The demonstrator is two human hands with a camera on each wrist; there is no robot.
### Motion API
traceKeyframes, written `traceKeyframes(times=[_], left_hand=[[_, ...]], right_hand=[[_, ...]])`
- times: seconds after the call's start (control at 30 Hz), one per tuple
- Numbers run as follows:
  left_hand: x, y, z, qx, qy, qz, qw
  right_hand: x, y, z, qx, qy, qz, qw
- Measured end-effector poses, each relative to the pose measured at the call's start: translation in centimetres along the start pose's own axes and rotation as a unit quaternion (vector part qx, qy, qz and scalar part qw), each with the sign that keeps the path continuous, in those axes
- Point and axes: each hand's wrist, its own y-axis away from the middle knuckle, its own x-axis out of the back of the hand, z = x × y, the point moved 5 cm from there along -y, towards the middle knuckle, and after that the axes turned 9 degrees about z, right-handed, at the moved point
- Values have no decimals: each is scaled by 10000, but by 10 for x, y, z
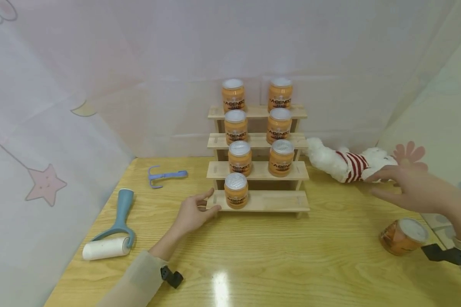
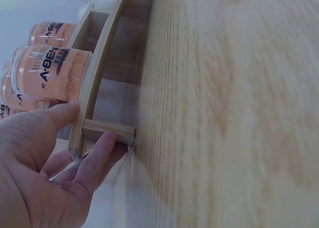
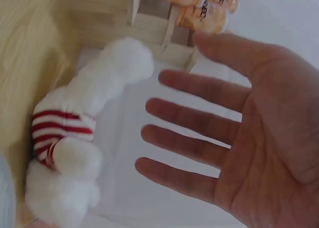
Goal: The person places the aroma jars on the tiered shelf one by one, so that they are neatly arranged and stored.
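Observation:
My left hand [image 1: 192,214] grips the left end of the lowest step of a wooden tiered shelf [image 1: 272,200]. In the left wrist view its thumb lies along the board's edge and its fingers reach the short leg [image 2: 110,130]. Orange jars with silvery lids stand in pairs on the upper steps; a single jar [image 1: 236,194] is on the left of the lowest one. Fingers spread and holding nothing, my right hand [image 1: 418,187] hovers at the right, near a white plush toy [image 1: 332,164] in a red-striped top. Below that hand, another orange jar [image 1: 401,238] sits on the table.
On the table's left lie a lint roller [image 1: 105,248] with a blue-green handle and a small blue hook-shaped piece [image 1: 167,175]. A pale printed sheet [image 1: 176,51] hangs behind the wooden table [image 1: 272,260] and along both its sides.

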Motion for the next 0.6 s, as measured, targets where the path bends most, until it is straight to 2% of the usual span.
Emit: traceKeyframes(times=[0.17, 0.33, 0.5, 0.6], left_hand=[[-2, 1, -2, 49, 35, -1, 10000], [-2, 1, -4, 66, 57, 34, 10000], [-1, 0, -3, 35, 85, 33, 10000], [-1, -1, -2, 36, 108, 23, 9999]], right_hand=[[-13, 22, 20, -255, -191, -679, 9972], [-24, 40, 37, -451, -334, -1294, 9900], [-36, 57, 50, -720, -823, -2277, 9676], [-42, 62, 52, -862, -1141, -2632, 9541]])
